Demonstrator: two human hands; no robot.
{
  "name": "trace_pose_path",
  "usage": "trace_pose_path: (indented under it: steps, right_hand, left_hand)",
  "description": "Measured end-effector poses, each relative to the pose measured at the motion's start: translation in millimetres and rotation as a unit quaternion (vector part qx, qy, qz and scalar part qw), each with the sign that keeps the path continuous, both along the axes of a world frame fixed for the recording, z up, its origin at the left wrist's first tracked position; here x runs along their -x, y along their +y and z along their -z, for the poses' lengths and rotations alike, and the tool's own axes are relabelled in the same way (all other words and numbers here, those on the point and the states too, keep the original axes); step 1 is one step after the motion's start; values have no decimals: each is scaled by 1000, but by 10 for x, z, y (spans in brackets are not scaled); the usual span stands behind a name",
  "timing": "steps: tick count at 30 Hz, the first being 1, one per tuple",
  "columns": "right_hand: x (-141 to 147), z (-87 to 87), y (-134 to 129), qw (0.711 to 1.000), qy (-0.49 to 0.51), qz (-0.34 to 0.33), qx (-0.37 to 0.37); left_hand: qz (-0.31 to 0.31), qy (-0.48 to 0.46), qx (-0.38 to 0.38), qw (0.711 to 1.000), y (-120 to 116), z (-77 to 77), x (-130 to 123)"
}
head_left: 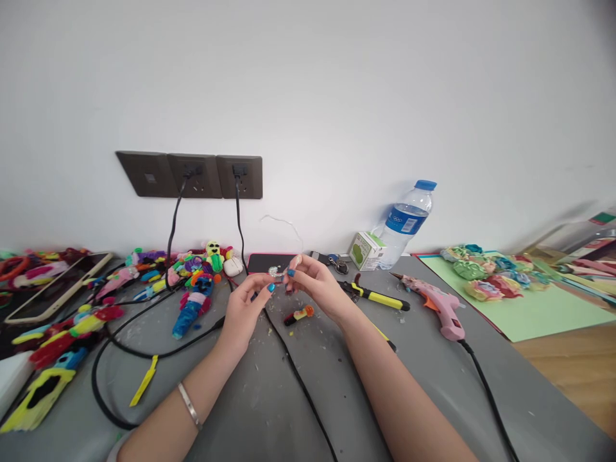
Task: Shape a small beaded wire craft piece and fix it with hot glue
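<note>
Both hands are raised close together above the grey table. My left hand (248,305) is closed, thumb against fingers, on the left end of a small whitish, partly clear piece (276,271). Close on its right, my right hand (315,285) pinches the other side of the small piece. A thin white strand (283,221) curves up and left from there against the wall. The fingers cover much of the piece. Beneath the hands lies a small orange, red and black fuzzy piece (299,315). Yellow-handled pliers (385,299) rest right of my right hand.
A pink glue gun (440,308) with a black cord lies at right, near a water bottle (407,224) and small box (366,250). Colourful fuzzy figures (192,301), a phone (60,289) and looping black cables (99,378) lie left. Green paper (543,314) holds crinkled flowers.
</note>
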State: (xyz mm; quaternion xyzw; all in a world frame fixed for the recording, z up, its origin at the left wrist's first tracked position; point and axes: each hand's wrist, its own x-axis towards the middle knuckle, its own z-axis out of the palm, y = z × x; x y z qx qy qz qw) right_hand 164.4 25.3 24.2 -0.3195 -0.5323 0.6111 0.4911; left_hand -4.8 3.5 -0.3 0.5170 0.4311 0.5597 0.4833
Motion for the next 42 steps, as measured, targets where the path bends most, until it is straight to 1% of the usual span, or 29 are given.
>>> trace_pose_path:
  steps: [6, 10, 17, 22, 24, 26, 29, 32, 38, 42]
  right_hand:
    - [11, -13, -27, 998, -41, -52, -1]
    - [10, -17, -31, 997, -52, -59, 7]
    - [-4, -30, -26, 999, -41, -24, -14]
    - [-16, -27, -32, 998, -49, -32, -22]
    - [-20, -19, -26, 998, -51, -36, -21]
    - [-20, -11, -18, 998, -44, -28, -20]
    - [-15, -6, -8, 1000, -22, -12, -19]
    - [-10, -10, -7, 1000, -17, -11, -17]
    - [-6, -22, -32, 997, -50, -52, -21]
    - [-10, -41, -48, 996, -54, -66, -15]
  left_hand:
    - [-17, -52, 72, 996, 11, 41, -8]
    - [-13, -63, 70, 995, 6, 21, -3]
    - [46, -32, 54, 997, -27, -66, -12]
    - [115, -22, 46, 992, -52, -91, -23]
    - [121, -21, 45, 991, -55, -78, -30]
    - [109, -31, 55, 992, -52, -58, -36]
    - [71, -60, 78, 993, -33, -33, -37]
    - [43, -93, 93, 990, -11, -19, -33]
    - [11, -127, 114, 985, -9, -35, -50]
    - [14, -130, 115, 985, -24, -71, -50]
